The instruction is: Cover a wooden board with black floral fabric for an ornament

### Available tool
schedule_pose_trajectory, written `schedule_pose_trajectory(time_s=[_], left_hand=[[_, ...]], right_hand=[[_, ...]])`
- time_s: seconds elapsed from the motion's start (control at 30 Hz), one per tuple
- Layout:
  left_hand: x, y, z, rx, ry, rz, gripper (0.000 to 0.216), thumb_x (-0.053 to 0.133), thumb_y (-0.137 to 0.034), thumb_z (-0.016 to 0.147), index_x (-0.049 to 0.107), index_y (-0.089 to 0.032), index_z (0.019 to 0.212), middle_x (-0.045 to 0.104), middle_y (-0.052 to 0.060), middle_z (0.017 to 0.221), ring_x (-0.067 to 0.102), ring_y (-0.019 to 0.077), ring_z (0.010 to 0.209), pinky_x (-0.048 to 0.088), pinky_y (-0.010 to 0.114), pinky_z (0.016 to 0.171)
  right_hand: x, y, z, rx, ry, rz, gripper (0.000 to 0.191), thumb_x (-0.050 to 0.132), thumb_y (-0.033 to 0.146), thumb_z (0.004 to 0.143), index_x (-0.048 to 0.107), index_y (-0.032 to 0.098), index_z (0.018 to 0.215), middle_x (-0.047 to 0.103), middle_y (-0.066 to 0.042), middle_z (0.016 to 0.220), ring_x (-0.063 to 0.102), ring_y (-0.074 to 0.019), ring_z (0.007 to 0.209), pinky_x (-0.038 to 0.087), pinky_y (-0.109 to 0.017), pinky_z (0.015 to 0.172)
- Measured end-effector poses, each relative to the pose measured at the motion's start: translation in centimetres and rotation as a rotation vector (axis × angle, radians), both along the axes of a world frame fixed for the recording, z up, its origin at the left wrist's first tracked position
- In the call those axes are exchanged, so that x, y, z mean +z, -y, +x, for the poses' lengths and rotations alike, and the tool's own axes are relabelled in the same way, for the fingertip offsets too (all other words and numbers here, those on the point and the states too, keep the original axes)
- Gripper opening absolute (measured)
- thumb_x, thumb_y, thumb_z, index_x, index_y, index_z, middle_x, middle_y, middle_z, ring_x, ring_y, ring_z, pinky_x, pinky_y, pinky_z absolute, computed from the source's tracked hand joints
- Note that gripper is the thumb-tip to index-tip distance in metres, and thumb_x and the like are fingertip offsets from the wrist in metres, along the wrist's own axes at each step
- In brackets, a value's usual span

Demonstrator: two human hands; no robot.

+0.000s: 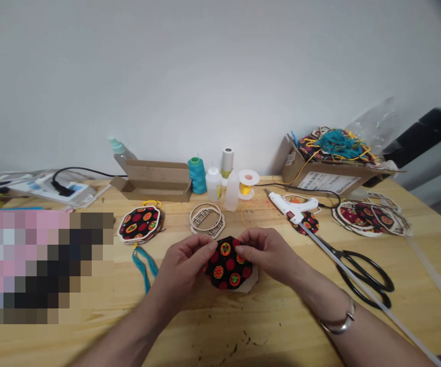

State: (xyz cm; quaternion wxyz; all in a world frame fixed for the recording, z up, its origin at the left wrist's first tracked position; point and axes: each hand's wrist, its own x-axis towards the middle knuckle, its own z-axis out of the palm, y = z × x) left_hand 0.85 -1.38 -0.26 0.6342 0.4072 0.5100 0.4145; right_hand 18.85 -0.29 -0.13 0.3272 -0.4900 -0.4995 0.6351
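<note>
Between my two hands is a piece of black fabric (228, 265) patterned with red, orange and green round motifs. A pale backing shows under its lower right edge. My left hand (184, 262) pinches the upper left edge between thumb and fingers. Opposite it, my right hand (268, 255) pinches the upper right edge. Just beyond the fabric lie wooden lattice frames (207, 220), one round and partly over another. To the left sits a stack of finished-looking fabric pieces in scalloped pale frames (139, 224), with a yellow cord and a teal tassel (144, 265).
A white glue gun (293, 206) and black-handled scissors (365, 278) lie on the right, near framed fabric pieces (371, 216). Behind stand a teal thread spool (197, 176), bottles (213, 184), a yellow thread reel (246, 187), an open cardboard box (155, 183) and a filled carton (319, 178).
</note>
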Motion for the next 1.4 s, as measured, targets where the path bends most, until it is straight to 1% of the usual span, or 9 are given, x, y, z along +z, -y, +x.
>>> schedule_pose_trajectory(time_s=[0.13, 0.27, 0.33, 0.4, 0.47, 0.57, 0.73, 1.1, 1.4], left_hand=[[-0.2, 0.2, 0.1, -0.06, 0.104, -0.081, 0.023, 0.072, -0.029, 0.067, 0.071, -0.019, 0.088, 0.073, 0.002, 0.082, 0.063, 0.0147, 0.072, 0.049, 0.024, 0.066], [-0.5, 0.3, 0.1, -0.111, 0.104, -0.106, 0.025, 0.07, -0.029, 0.07, 0.071, -0.019, 0.093, 0.073, 0.003, 0.08, 0.064, 0.0164, 0.072, 0.05, 0.026, 0.067], [-0.5, 0.3, 0.1, -0.116, 0.09, -0.12, 0.027, 0.069, -0.03, 0.07, 0.071, -0.019, 0.095, 0.073, 0.004, 0.078, 0.064, 0.0168, 0.07, 0.05, 0.026, 0.064], [-0.5, 0.2, 0.2, -0.118, 0.085, -0.126, 0.027, 0.069, -0.03, 0.07, 0.072, -0.019, 0.094, 0.073, 0.004, 0.078, 0.064, 0.0172, 0.07, 0.049, 0.026, 0.065], [-0.3, 0.2, 0.3, -0.132, 0.069, -0.122, 0.026, 0.07, -0.029, 0.069, 0.072, -0.019, 0.092, 0.073, 0.003, 0.078, 0.063, 0.0178, 0.073, 0.049, 0.027, 0.068], [-0.1, 0.4, 0.5, -0.171, 0.006, -0.098, 0.022, 0.07, -0.028, 0.068, 0.074, -0.019, 0.087, 0.072, 0.002, 0.074, 0.063, 0.0179, 0.075, 0.048, 0.026, 0.069], [-0.1, 0.8, 0.8, -0.264, -0.084, -0.041, 0.018, 0.063, -0.03, 0.074, 0.074, -0.02, 0.084, 0.071, 0.0, 0.072, 0.061, 0.0154, 0.07, 0.046, 0.022, 0.063], [0.0, 1.0, 1.1, -0.299, -0.182, 0.001, 0.019, 0.059, -0.027, 0.075, 0.075, -0.019, 0.083, 0.068, 0.0, 0.066, 0.057, 0.0147, 0.063, 0.043, 0.022, 0.059], [0.2, 1.0, 0.9, -0.241, -0.116, -0.108, 0.019, 0.063, -0.03, 0.072, 0.075, -0.021, 0.084, 0.069, 0.0, 0.067, 0.059, 0.0166, 0.066, 0.044, 0.024, 0.061]], right_hand=[[-0.3, -0.1, -0.2, -0.008, -0.022, -0.017, 0.02, 0.066, 0.032, 0.067, 0.06, 0.015, 0.073, 0.059, 0.002, 0.059, 0.051, -0.0082, 0.049, 0.041, -0.021, 0.048], [-0.6, 0.0, -0.1, 0.017, 0.076, 0.095, 0.016, 0.059, 0.032, 0.074, 0.059, 0.015, 0.076, 0.06, 0.0, 0.064, 0.053, -0.0107, 0.053, 0.044, -0.024, 0.05], [-0.6, 0.2, 0.1, -0.055, 0.258, 0.376, 0.014, 0.055, 0.028, 0.079, 0.06, 0.016, 0.083, 0.063, -0.003, 0.073, 0.056, -0.0133, 0.063, 0.046, -0.027, 0.056], [-0.5, 0.5, 0.2, -0.125, 0.456, 0.77, 0.015, 0.052, 0.023, 0.082, 0.061, 0.017, 0.093, 0.064, -0.007, 0.085, 0.056, -0.0167, 0.076, 0.047, -0.032, 0.067], [-0.4, 0.8, 0.3, -0.096, 0.587, 1.105, 0.019, 0.05, 0.015, 0.083, 0.06, 0.016, 0.099, 0.063, -0.008, 0.091, 0.053, -0.0181, 0.083, 0.045, -0.034, 0.074], [-0.3, 1.2, 0.2, 0.048, 0.676, 1.333, 0.019, 0.049, 0.011, 0.084, 0.06, 0.015, 0.099, 0.062, -0.007, 0.088, 0.05, -0.0176, 0.082, 0.043, -0.033, 0.073], [-0.6, 1.4, -0.2, 0.154, 0.816, 1.374, 0.016, 0.046, 0.017, 0.088, 0.061, 0.015, 0.09, 0.061, -0.006, 0.082, 0.048, -0.0178, 0.08, 0.04, -0.033, 0.068], [-0.3, 1.6, -0.5, 0.291, 0.978, 1.376, 0.019, 0.041, 0.014, 0.087, 0.06, 0.013, 0.082, 0.057, -0.008, 0.078, 0.045, -0.02, 0.076, 0.036, -0.035, 0.065], [-0.8, 0.4, 0.3, 0.033, 0.75, 1.223, 0.017, 0.044, 0.01, 0.085, 0.059, 0.015, 0.08, 0.059, -0.005, 0.075, 0.045, -0.0163, 0.073, 0.038, -0.031, 0.068]])
